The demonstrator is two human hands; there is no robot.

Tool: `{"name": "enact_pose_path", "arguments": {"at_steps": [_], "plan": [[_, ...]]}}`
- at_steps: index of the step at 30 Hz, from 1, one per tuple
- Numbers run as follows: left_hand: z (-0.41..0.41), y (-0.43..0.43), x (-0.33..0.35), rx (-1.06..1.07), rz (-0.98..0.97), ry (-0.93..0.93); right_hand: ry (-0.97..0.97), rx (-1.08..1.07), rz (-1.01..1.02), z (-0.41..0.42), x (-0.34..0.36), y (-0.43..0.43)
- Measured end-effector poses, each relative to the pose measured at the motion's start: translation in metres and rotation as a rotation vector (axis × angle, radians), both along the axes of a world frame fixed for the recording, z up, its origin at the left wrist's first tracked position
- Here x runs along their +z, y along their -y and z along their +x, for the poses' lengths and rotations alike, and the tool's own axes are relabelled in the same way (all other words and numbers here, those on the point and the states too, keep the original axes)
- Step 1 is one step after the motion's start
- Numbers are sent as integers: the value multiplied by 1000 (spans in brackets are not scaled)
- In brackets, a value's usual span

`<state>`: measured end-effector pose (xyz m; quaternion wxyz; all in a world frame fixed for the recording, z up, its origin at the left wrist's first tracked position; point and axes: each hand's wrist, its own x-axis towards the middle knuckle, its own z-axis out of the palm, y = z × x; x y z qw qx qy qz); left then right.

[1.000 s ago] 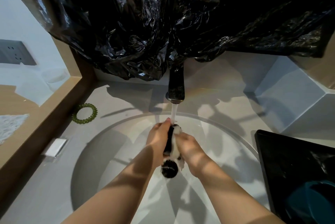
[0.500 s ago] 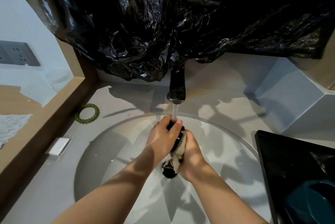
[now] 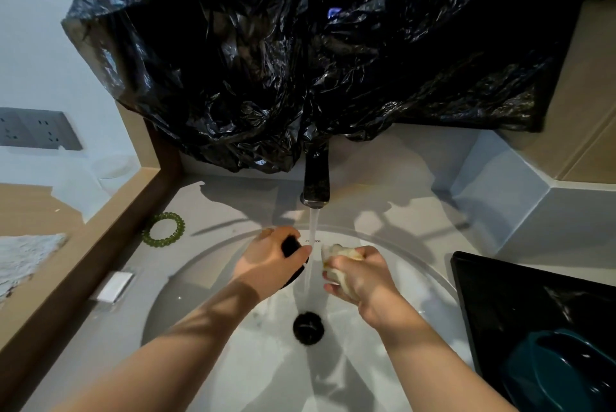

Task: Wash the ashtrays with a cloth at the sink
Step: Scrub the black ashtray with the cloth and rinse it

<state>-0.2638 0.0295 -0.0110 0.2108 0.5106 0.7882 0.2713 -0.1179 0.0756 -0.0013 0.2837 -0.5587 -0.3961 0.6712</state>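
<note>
The ashtray (image 3: 290, 245) and the cloth (image 3: 337, 265) are held apart over the sink (image 3: 420, 267), with the tap's (image 3: 316, 182) stream (image 3: 313, 228) falling between them. The left hand (image 3: 270, 262) is curled round the ashtray on the left of the stream. The right hand (image 3: 364, 280) is bunched round the cloth on the right of it. Both hands sit toward the sink's far rim, above the drain (image 3: 308, 327).

Only slivers of the ashtray show: a dark patch between the curled fingers, and a dark edge below the palm on the stream side. It seems to be held on edge or tilted, but I cannot tell which face is turned toward the cloth. One left fingertip reaches to the edge of the stream. The ashtray itself is just beside the water, not clearly under it.

The cloth is a pale wad. Its free end pokes out of the top of the right fist and points at the stream. It is not touching the ashtray.

My reading is that the next wipe depends on closing this gap. The cloth would travel left through the stream to reach the ashtray, and the right hand is the one placed to do that.

On the desk's left side lies a green hair tie (image 3: 164, 228). At its right edge sits a black tray (image 3: 520, 291) with a teal bowl (image 3: 563, 375) in it.
</note>
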Motion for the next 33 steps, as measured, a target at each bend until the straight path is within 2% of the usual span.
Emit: {"name": "enact_pose_path", "arguments": {"at_steps": [2,4,8,11,13,17,19,22,25,27,29,31,33], "plan": [[-3,3,7,-83,-20,-141,82,37,80,2,7,1],[-6,4,19,-121,5,-201,135,121,156,5,17,2],[-10,6,48,-98,70,-116,217,239,384,7,49,-2],[-14,6,64,-66,79,-129,298,260,634,0,77,-12],[-14,7,70,-49,73,-136,418,276,733,-7,94,-22],[-8,13,74,-65,97,-155,702,388,740,-16,115,-35],[-6,15,74,-57,149,-56,749,438,691,-17,114,-38],[-5,16,74,-8,241,197,718,391,692,-18,106,-42],[-6,15,69,3,270,258,689,373,708,-14,90,-44],[-6,15,64,21,259,275,552,344,679,-9,77,-41],[-4,17,55,32,239,289,310,228,646,-3,66,-34],[0,20,44,66,227,312,258,117,608,3,54,-18],[5,24,30,137,202,366,184,25,400,10,32,-2]]}}
